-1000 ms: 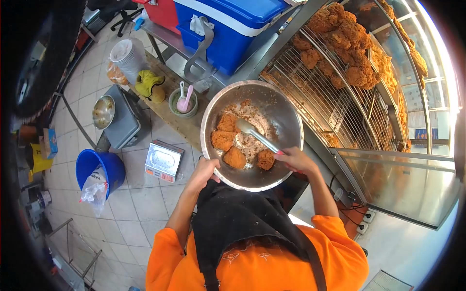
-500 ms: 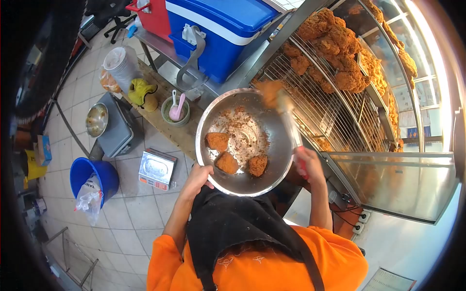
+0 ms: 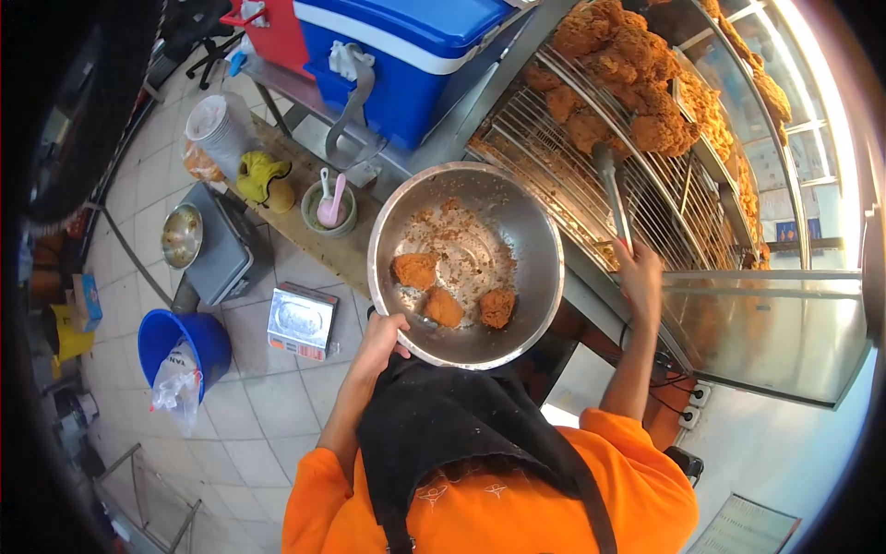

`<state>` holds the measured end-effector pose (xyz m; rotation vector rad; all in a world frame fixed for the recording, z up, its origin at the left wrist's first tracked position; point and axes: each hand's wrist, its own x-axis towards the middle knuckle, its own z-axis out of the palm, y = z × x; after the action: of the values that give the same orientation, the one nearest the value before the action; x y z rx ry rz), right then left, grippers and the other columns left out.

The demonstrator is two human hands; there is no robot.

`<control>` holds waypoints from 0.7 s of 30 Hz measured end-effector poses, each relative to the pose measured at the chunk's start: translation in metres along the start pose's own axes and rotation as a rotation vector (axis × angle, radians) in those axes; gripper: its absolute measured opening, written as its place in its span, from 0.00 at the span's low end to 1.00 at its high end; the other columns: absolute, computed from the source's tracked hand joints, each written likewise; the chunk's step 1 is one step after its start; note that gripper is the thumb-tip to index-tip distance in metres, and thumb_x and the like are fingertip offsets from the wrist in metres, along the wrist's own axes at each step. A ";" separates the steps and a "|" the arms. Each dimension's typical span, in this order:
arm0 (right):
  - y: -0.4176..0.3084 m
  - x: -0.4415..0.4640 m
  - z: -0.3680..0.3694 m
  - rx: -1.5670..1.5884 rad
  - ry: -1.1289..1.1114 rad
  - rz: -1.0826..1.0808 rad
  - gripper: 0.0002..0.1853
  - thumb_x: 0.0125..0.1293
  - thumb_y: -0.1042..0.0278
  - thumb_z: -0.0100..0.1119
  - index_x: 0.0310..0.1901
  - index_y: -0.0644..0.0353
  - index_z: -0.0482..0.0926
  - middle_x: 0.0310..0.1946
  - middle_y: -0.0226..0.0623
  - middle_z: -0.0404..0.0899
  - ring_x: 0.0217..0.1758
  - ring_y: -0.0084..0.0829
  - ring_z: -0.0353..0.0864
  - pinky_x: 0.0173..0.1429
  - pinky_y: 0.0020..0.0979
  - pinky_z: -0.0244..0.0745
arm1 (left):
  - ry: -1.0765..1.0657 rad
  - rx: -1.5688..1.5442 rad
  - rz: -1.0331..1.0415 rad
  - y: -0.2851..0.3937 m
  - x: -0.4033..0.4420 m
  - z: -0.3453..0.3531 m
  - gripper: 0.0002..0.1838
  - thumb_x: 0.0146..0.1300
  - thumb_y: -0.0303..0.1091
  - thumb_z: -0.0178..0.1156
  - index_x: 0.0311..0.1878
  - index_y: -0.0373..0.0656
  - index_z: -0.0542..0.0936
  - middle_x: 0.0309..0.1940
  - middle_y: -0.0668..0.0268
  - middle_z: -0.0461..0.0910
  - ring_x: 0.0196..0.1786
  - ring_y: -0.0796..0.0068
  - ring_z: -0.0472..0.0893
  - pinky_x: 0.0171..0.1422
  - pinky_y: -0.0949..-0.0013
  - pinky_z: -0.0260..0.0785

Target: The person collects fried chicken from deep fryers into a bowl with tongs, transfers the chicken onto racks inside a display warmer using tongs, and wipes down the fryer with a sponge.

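My left hand (image 3: 380, 342) is closed on the near left rim of a large metal bowl (image 3: 528, 323). Three pieces of fried chicken (image 3: 415, 270) lie in its lower half among scattered crumbs. My right hand (image 3: 639, 270) is wrapped round the red handle of metal tongs (image 3: 612, 185). The tongs reach into the display warmer, their tips up against fried chicken (image 3: 585, 129) on the wire rack (image 3: 531, 138). Whether a piece sits between the tips I cannot tell. More chicken (image 3: 637, 78) is heaped further in on the rack.
A blue cooler box (image 3: 388, 78) stands behind the bowl. A wooden bench (image 3: 309, 235) on the left carries stacked plastic tubs (image 3: 217, 129), a yellow cloth (image 3: 261, 174) and a cup with spoons (image 3: 329, 217). Below are a scale (image 3: 302, 319) and a blue bucket (image 3: 217, 346).
My right hand has swung right and up, carrying the tongs, which held a piece of chicken over the bowl's right rim, to the warmer rack. My left hand keeps its grip on the bowl.
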<state>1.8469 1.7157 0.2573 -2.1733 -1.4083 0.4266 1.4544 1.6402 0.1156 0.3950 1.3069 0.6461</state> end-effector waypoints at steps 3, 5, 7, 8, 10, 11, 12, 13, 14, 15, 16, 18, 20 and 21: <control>-0.015 -0.036 -0.025 -0.124 -0.211 -0.040 0.17 0.64 0.56 0.61 0.32 0.65 0.79 0.16 0.26 0.69 0.15 0.17 0.65 0.17 0.25 0.57 | 0.013 0.002 -0.003 -0.001 0.001 0.000 0.12 0.51 0.30 0.56 0.34 0.28 0.76 0.24 0.57 0.77 0.21 0.67 0.77 0.15 0.68 0.68; -0.030 -0.055 -0.015 -0.055 -0.476 0.033 0.17 0.63 0.55 0.62 0.33 0.65 0.79 0.17 0.27 0.70 0.16 0.17 0.67 0.19 0.24 0.60 | 0.003 0.000 0.003 -0.008 0.007 -0.004 0.12 0.52 0.30 0.56 0.35 0.28 0.76 0.25 0.57 0.77 0.21 0.67 0.77 0.15 0.69 0.68; -0.037 -0.067 0.011 -0.123 -0.752 0.045 0.18 0.61 0.54 0.64 0.37 0.64 0.80 0.17 0.27 0.70 0.17 0.18 0.67 0.20 0.23 0.62 | 0.001 -0.005 -0.003 -0.008 0.005 -0.004 0.13 0.52 0.30 0.56 0.36 0.28 0.76 0.25 0.57 0.77 0.21 0.68 0.77 0.15 0.69 0.68; -0.036 -0.071 0.028 -0.045 -0.917 0.212 0.21 0.61 0.50 0.64 0.37 0.65 0.81 0.17 0.27 0.70 0.17 0.18 0.67 0.22 0.25 0.63 | -0.003 -0.007 -0.002 -0.007 0.005 -0.003 0.13 0.52 0.30 0.56 0.37 0.28 0.76 0.25 0.57 0.77 0.21 0.68 0.77 0.15 0.69 0.68; -0.029 -0.074 0.064 0.013 -1.140 0.273 0.22 0.64 0.46 0.61 0.36 0.63 0.80 0.15 0.26 0.66 0.12 0.16 0.60 0.16 0.23 0.53 | -0.010 -0.013 -0.011 -0.011 0.007 -0.004 0.14 0.52 0.30 0.56 0.38 0.28 0.75 0.25 0.57 0.77 0.21 0.68 0.77 0.15 0.69 0.68; -0.026 -0.077 0.083 0.063 -1.219 0.272 0.22 0.65 0.46 0.60 0.36 0.62 0.80 0.15 0.25 0.65 0.11 0.15 0.58 0.15 0.23 0.51 | -0.013 -0.017 -0.014 -0.012 0.008 -0.004 0.14 0.52 0.30 0.56 0.38 0.28 0.75 0.25 0.58 0.77 0.21 0.68 0.77 0.15 0.70 0.68; -0.023 -0.081 0.102 0.148 -1.229 0.313 0.22 0.65 0.46 0.59 0.36 0.62 0.79 0.14 0.25 0.65 0.11 0.15 0.58 0.14 0.23 0.51 | -0.009 -0.019 -0.008 -0.011 0.006 -0.003 0.13 0.52 0.30 0.56 0.38 0.28 0.76 0.25 0.58 0.77 0.21 0.68 0.77 0.15 0.70 0.68; -0.020 -0.086 0.119 0.234 -1.236 0.354 0.22 0.66 0.46 0.58 0.35 0.62 0.78 0.14 0.24 0.64 0.10 0.15 0.58 0.14 0.22 0.50 | -0.007 -0.021 -0.002 -0.010 0.004 -0.002 0.13 0.52 0.30 0.55 0.38 0.28 0.76 0.25 0.58 0.78 0.21 0.68 0.77 0.16 0.70 0.68; -0.018 -0.088 0.126 0.322 -1.239 0.393 0.22 0.66 0.46 0.58 0.35 0.62 0.78 0.13 0.24 0.63 0.10 0.15 0.58 0.14 0.22 0.50 | -0.006 -0.021 0.006 -0.007 0.003 -0.001 0.13 0.52 0.30 0.55 0.37 0.29 0.76 0.25 0.58 0.78 0.21 0.69 0.77 0.16 0.70 0.68; -0.019 -0.089 0.123 0.370 -1.205 0.404 0.21 0.67 0.47 0.57 0.35 0.62 0.77 0.13 0.24 0.63 0.10 0.15 0.57 0.13 0.22 0.50 | -0.018 -0.016 0.003 -0.005 0.001 0.000 0.13 0.53 0.29 0.55 0.37 0.27 0.76 0.26 0.57 0.77 0.22 0.68 0.77 0.16 0.71 0.69; -0.020 -0.090 0.118 0.417 -1.172 0.413 0.21 0.68 0.47 0.56 0.35 0.61 0.77 0.13 0.24 0.63 0.10 0.15 0.57 0.13 0.21 0.50 | -0.030 -0.012 0.001 -0.003 0.000 -0.002 0.14 0.53 0.29 0.54 0.38 0.25 0.75 0.28 0.57 0.77 0.23 0.68 0.77 0.16 0.71 0.70; -0.016 -0.093 0.105 0.546 -1.036 0.425 0.20 0.70 0.49 0.54 0.35 0.61 0.76 0.12 0.24 0.63 0.09 0.15 0.57 0.12 0.21 0.49 | -0.042 0.001 0.007 0.000 0.000 -0.003 0.15 0.53 0.28 0.54 0.38 0.23 0.75 0.29 0.57 0.77 0.24 0.68 0.77 0.16 0.71 0.71; -0.001 -0.089 0.079 0.703 -0.831 0.423 0.19 0.71 0.51 0.52 0.35 0.61 0.76 0.12 0.25 0.64 0.08 0.16 0.57 0.10 0.22 0.48 | -0.038 0.015 0.022 0.001 0.000 -0.004 0.15 0.53 0.28 0.54 0.38 0.23 0.75 0.30 0.57 0.77 0.25 0.69 0.77 0.16 0.71 0.72; -0.001 -0.083 0.065 0.735 -0.678 0.409 0.19 0.72 0.51 0.51 0.34 0.61 0.75 0.12 0.25 0.64 0.07 0.16 0.56 0.10 0.22 0.48 | -0.043 0.017 0.014 0.002 -0.001 -0.004 0.15 0.53 0.28 0.53 0.39 0.23 0.75 0.30 0.57 0.77 0.26 0.69 0.78 0.16 0.71 0.72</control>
<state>1.7783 1.6561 0.2033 -1.7177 -0.8401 1.6559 1.4502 1.6407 0.1172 0.4300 1.2698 0.6356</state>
